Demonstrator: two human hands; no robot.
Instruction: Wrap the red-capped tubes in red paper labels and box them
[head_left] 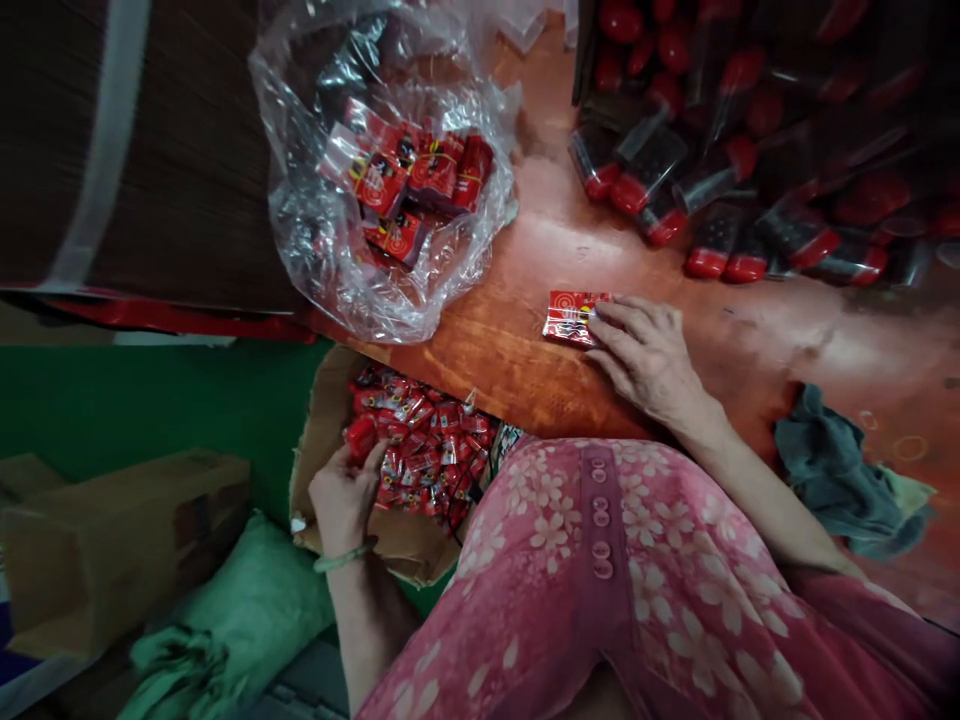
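Note:
My left hand (341, 495), with a pale green bangle on its wrist, is closed on a small red item (361, 437) whose exact kind is unclear. It hangs over the near side of a cardboard box (309, 440) full of small red, shiny wrapped packs (420, 455). On the orange tabletop (487, 370), my right hand (649, 355) lies with fingers stretched out. Its fingertips rest on the right end of a red printed card (571, 318), possibly several in a stack, partly hidden by the fingers.
Beyond the box, a clear plastic bag (390, 310) contains bundles of red printed cards (386, 185). Clear containers with red caps (637, 170) are heaped at the upper right. A dark cloth (832, 465) lies on the right. A green sack (247, 590) and another carton (127, 540) stand lower left.

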